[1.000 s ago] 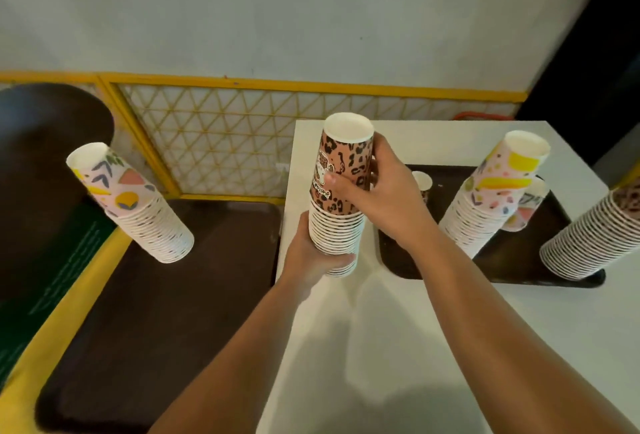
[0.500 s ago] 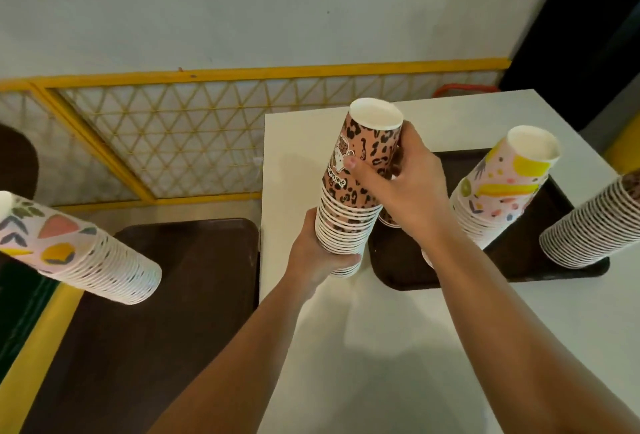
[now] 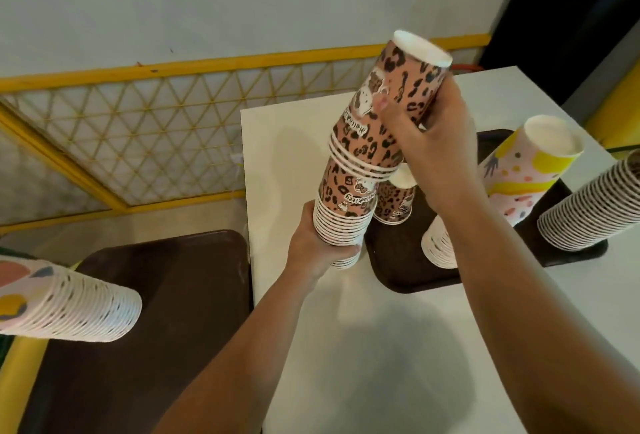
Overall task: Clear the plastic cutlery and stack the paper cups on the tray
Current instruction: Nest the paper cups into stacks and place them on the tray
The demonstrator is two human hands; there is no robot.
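Observation:
My left hand (image 3: 315, 246) grips the lower part of a stack of pink leopard-print paper cups (image 3: 343, 212) above the white table's left edge. My right hand (image 3: 429, 143) grips a short upper bundle of the same cups (image 3: 391, 101), lifted partly out of that stack and tilted right. Behind them a single leopard cup (image 3: 396, 201) stands upside down on the dark brown tray (image 3: 408, 274). A colourful yellow-pink cup stack (image 3: 519, 170) and a further leopard stack (image 3: 588, 208) also stand on that tray. No cutlery is visible.
The white table (image 3: 381, 347) fills the lower right. A second dark tray (image 3: 156, 312) lies lower on the left with a colourful cup stack (image 3: 65, 305) on it. A yellow lattice fence (image 3: 156, 129) runs along the wall behind.
My right hand has pulled the top few cups upward and tilted them, opening a gap in the stack. The camera moved closer and turned right.

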